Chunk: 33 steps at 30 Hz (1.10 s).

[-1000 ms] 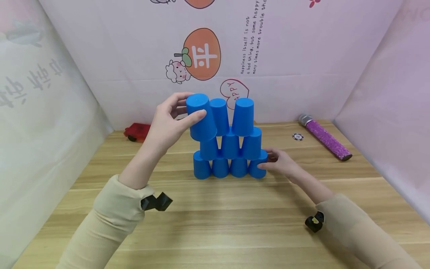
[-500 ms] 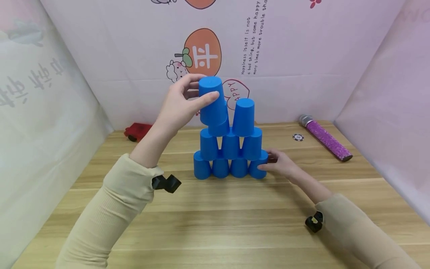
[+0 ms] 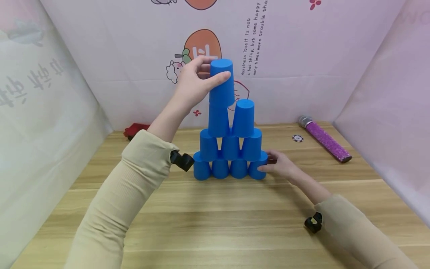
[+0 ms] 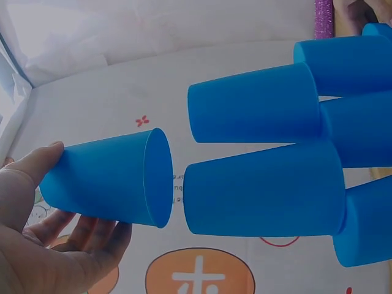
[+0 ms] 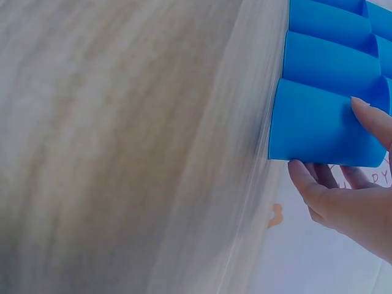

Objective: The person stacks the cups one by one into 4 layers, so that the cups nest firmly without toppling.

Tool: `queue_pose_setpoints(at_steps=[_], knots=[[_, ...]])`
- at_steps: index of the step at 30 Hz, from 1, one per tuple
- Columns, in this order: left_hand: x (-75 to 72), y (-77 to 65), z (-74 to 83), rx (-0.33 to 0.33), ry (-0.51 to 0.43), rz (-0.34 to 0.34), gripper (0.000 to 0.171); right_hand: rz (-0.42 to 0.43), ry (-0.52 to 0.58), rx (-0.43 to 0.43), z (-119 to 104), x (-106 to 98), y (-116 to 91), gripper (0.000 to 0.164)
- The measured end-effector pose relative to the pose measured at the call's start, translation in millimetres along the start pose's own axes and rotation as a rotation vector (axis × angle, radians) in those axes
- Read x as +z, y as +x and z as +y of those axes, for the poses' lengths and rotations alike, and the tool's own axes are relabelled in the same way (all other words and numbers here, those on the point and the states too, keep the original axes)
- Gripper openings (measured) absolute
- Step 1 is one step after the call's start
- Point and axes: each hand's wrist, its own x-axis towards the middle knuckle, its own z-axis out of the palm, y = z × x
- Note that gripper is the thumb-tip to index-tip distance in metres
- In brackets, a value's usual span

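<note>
My left hand (image 3: 196, 84) grips an upside-down blue plastic cup (image 3: 221, 89), thumb in front and fingers behind. In the left wrist view a narrow gap shows between the held cup's rim (image 4: 159, 177) and the base of the left top-row cup (image 4: 263, 190). Below stands a pyramid of inverted blue cups: several in the bottom row, three in the middle row (image 3: 230, 145), two on top, including the right one (image 3: 243, 119). My right hand (image 3: 283, 166) holds the bottom row's right end cup (image 5: 324, 122), its thumb on the front and its fingers around the outer side.
A purple glittery microphone (image 3: 326, 140) lies at the right rear of the wooden table (image 3: 228, 224), beside a poker chip (image 3: 297, 138). A red toy car (image 3: 134, 129) is partly behind the left arm. Printed white sheets (image 3: 295, 56) enclose the back and sides.
My left hand has raised its cup and moved it right, from beside the top row to over the left top cup. My right hand has stayed at the end cup.
</note>
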Motion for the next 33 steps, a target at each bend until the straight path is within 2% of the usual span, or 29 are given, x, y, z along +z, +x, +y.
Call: queue_pose_setpoints(at_steps=[5, 15, 33], knots=[[5.1, 8.4, 3.1, -0.021, 0.011, 0.010, 0.059, 0.006, 0.000, -0.003, 0, 1, 0, 0.060], [19.8, 14.4, -0.7, -0.043, 0.006, -0.016, 0.058, 0.011, -0.007, 0.010, 5, 1, 0, 0.060], [31.1, 15.7, -8.2, -0.042, 0.011, -0.014, 0.061, 0.006, -0.003, 0.014, 3, 1, 0, 0.061]])
